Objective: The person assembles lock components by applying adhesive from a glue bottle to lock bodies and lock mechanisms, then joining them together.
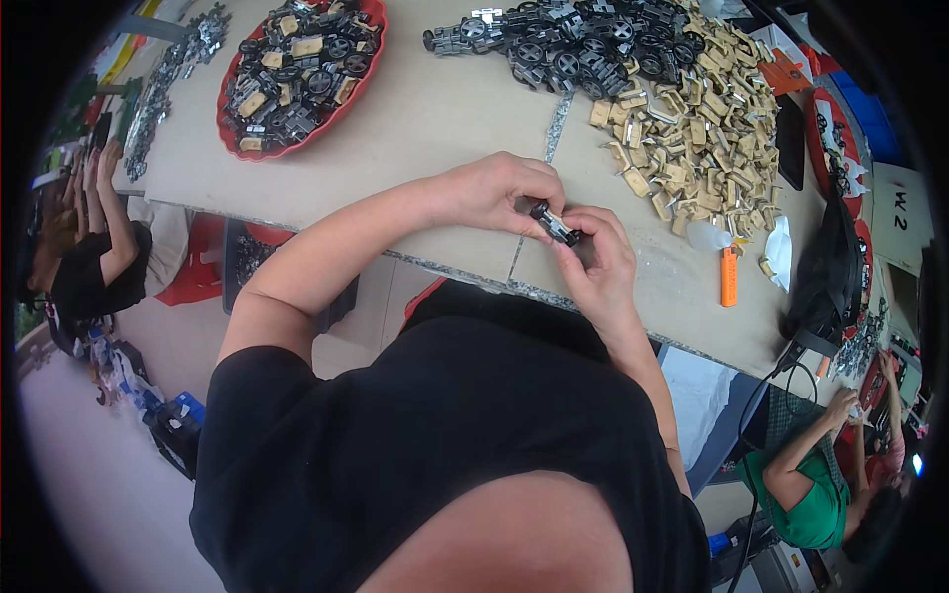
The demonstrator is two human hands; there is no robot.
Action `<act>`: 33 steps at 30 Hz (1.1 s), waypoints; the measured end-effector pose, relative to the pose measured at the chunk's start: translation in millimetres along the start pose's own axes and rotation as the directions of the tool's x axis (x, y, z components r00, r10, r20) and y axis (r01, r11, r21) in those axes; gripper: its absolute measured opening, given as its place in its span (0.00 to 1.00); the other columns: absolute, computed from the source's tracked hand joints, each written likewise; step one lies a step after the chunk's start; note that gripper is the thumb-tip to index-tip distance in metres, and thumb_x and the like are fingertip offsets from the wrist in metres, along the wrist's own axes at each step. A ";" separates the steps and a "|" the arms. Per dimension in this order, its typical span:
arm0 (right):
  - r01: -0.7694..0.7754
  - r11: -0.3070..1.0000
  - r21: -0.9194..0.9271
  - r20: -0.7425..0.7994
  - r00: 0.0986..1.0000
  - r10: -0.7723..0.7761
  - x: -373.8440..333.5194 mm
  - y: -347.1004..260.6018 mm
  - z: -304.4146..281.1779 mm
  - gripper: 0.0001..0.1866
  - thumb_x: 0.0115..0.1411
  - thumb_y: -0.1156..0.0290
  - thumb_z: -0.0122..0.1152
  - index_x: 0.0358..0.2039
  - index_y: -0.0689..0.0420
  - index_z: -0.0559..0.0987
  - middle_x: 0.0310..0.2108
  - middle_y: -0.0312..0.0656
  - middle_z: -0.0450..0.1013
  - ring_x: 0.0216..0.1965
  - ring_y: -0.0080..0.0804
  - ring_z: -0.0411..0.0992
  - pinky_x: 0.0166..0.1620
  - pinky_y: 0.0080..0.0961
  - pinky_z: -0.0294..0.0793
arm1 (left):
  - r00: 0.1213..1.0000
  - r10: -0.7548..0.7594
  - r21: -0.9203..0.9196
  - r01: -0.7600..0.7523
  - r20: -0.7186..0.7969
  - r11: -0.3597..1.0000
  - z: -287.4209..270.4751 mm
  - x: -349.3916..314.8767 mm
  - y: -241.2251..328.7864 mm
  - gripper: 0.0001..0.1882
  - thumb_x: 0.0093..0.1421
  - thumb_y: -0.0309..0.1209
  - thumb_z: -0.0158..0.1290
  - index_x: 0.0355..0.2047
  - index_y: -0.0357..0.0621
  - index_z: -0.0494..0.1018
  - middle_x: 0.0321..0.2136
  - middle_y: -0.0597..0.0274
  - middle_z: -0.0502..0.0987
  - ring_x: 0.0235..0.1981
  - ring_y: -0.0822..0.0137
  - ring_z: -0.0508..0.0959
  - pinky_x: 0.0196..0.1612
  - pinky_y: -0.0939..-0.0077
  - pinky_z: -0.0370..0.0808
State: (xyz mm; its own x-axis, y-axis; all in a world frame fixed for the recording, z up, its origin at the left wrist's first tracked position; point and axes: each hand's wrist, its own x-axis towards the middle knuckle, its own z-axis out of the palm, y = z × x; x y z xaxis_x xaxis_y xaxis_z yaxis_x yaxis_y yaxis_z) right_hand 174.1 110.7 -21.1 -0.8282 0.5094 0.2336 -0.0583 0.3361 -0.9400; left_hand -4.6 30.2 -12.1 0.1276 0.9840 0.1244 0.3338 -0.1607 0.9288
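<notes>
Both my hands meet just above the table's near edge, fingers pinched round one small toy car chassis [554, 225] with black wheels and a silvery middle. My left hand [504, 193] grips its far left end, and my right hand [600, 259] holds the other end. Fingertips cover parts of the chassis. Beyond my hands lies a heap of black wheeled chassis [593, 44]. A pile of tan and silver small parts [702, 138] spreads to its right. A red scalloped tray [280, 151] at the upper left is full of wheeled chassis with some tan pieces among them.
On the right of the table [415, 119] lie an orange lighter [729, 277], a dark phone-like slab [790, 141] and a black bag [828, 262]. Small silvery parts [163, 94] line the far left. Co-workers sit at the left [109, 252] and the lower right [816, 494].
</notes>
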 end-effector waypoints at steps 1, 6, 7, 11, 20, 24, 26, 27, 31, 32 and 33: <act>0.006 1.000 -0.011 0.013 1.000 -0.006 1.0 -0.4 -0.7 0.11 0.45 0.81 0.57 0.31 0.63 0.71 0.33 0.43 0.68 0.33 0.29 0.67 0.36 0.20 0.66 | 1.000 0.003 0.003 -0.003 -0.004 1.000 -0.3 0.0 0.5 0.12 0.43 0.29 0.59 0.27 0.39 0.70 0.25 0.62 0.71 0.28 0.67 0.71 0.31 0.76 0.68; 0.004 1.000 -0.007 -0.005 1.000 -0.004 2.7 1.9 -0.7 0.11 0.45 0.81 0.56 0.32 0.63 0.71 0.34 0.44 0.68 0.34 0.30 0.67 0.37 0.20 0.66 | 0.999 0.013 0.010 -0.012 -0.052 1.000 2.8 -0.3 -2.6 0.13 0.43 0.29 0.59 0.28 0.39 0.70 0.26 0.62 0.72 0.29 0.66 0.71 0.32 0.76 0.69; 0.008 0.999 -0.040 -0.012 1.000 -0.008 2.5 0.8 -0.2 0.11 0.45 0.81 0.56 0.32 0.63 0.71 0.34 0.44 0.68 0.34 0.30 0.67 0.37 0.20 0.66 | 0.999 0.015 0.013 -0.015 -0.052 1.000 3.8 -1.1 -4.1 0.13 0.43 0.29 0.59 0.28 0.39 0.70 0.26 0.62 0.72 0.29 0.66 0.71 0.32 0.76 0.69; 0.019 0.998 -0.056 -0.026 0.999 -0.021 1.5 2.5 2.4 0.12 0.45 0.81 0.56 0.33 0.63 0.71 0.34 0.44 0.68 0.34 0.30 0.67 0.37 0.20 0.66 | 0.996 0.037 0.026 -0.034 -0.084 0.999 5.2 -4.1 -3.4 0.13 0.43 0.29 0.59 0.29 0.38 0.69 0.27 0.61 0.72 0.31 0.66 0.71 0.34 0.75 0.69; 0.045 0.999 -0.027 -0.021 0.999 -0.045 1.3 6.0 3.9 0.12 0.44 0.82 0.56 0.33 0.64 0.70 0.34 0.45 0.67 0.35 0.32 0.67 0.38 0.21 0.66 | 0.995 0.046 0.035 -0.043 -0.085 0.998 5.6 -7.5 -3.9 0.13 0.44 0.28 0.59 0.29 0.38 0.69 0.28 0.60 0.71 0.31 0.66 0.72 0.34 0.76 0.70; 0.014 0.985 0.174 -0.068 0.998 -0.002 7.0 1.4 5.1 0.15 0.46 0.80 0.56 0.38 0.64 0.69 0.35 0.42 0.68 0.36 0.27 0.66 0.39 0.20 0.66 | 0.983 0.103 0.199 -0.071 -0.152 0.977 6.4 -10.3 -0.6 0.12 0.43 0.26 0.57 0.30 0.39 0.69 0.30 0.60 0.71 0.32 0.65 0.72 0.34 0.76 0.71; -0.012 0.932 0.362 -0.144 0.987 0.069 9.5 -1.3 3.0 0.16 0.48 0.79 0.55 0.40 0.64 0.69 0.36 0.41 0.67 0.36 0.24 0.66 0.39 0.19 0.66 | 0.961 0.260 0.481 -0.184 -0.096 0.857 2.3 -10.1 6.0 0.12 0.42 0.26 0.55 0.30 0.40 0.69 0.31 0.60 0.71 0.32 0.65 0.72 0.34 0.75 0.71; -0.150 0.928 0.342 -0.098 0.976 0.194 11.0 -0.4 -1.7 0.17 0.49 0.78 0.54 0.41 0.65 0.68 0.34 0.39 0.68 0.35 0.22 0.66 0.37 0.17 0.66 | 0.922 0.387 0.709 -0.270 -0.004 0.651 1.2 -9.2 8.7 0.13 0.41 0.25 0.54 0.30 0.41 0.69 0.32 0.59 0.71 0.33 0.65 0.72 0.35 0.75 0.72; -0.448 0.845 0.292 0.137 0.894 0.427 18.8 0.6 -17.2 0.17 0.52 0.74 0.53 0.43 0.64 0.68 0.26 0.35 0.70 0.27 0.17 0.68 0.31 0.14 0.68 | 0.779 0.616 0.838 -0.411 0.117 0.361 3.7 1.5 16.2 0.14 0.38 0.25 0.52 0.29 0.42 0.68 0.33 0.59 0.71 0.35 0.65 0.72 0.36 0.75 0.73; -0.435 0.853 0.288 0.105 0.900 0.423 18.0 1.0 -17.9 0.17 0.52 0.74 0.53 0.43 0.64 0.68 0.26 0.35 0.70 0.27 0.17 0.68 0.31 0.14 0.68 | 0.768 0.624 0.845 -0.423 0.144 0.326 3.4 5.2 18.7 0.14 0.38 0.25 0.52 0.29 0.42 0.67 0.34 0.59 0.71 0.35 0.64 0.73 0.35 0.75 0.73; -0.437 0.851 0.291 0.131 0.899 0.417 15.7 2.1 -12.7 0.17 0.52 0.74 0.53 0.43 0.63 0.68 0.24 0.34 0.70 0.26 0.16 0.67 0.30 0.13 0.68 | 0.754 0.634 0.850 -0.439 0.172 0.291 4.0 7.5 21.3 0.14 0.38 0.25 0.52 0.29 0.42 0.67 0.35 0.58 0.71 0.35 0.62 0.73 0.35 0.74 0.73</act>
State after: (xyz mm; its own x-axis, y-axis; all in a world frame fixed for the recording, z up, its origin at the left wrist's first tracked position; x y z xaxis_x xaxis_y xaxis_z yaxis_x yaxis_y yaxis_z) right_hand 168.1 129.5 -16.3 -0.8424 0.4942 -0.2148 0.1503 -0.1673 -0.9744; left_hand 7.3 33.9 7.2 0.4689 0.6265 0.6226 0.8349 -0.5445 -0.0808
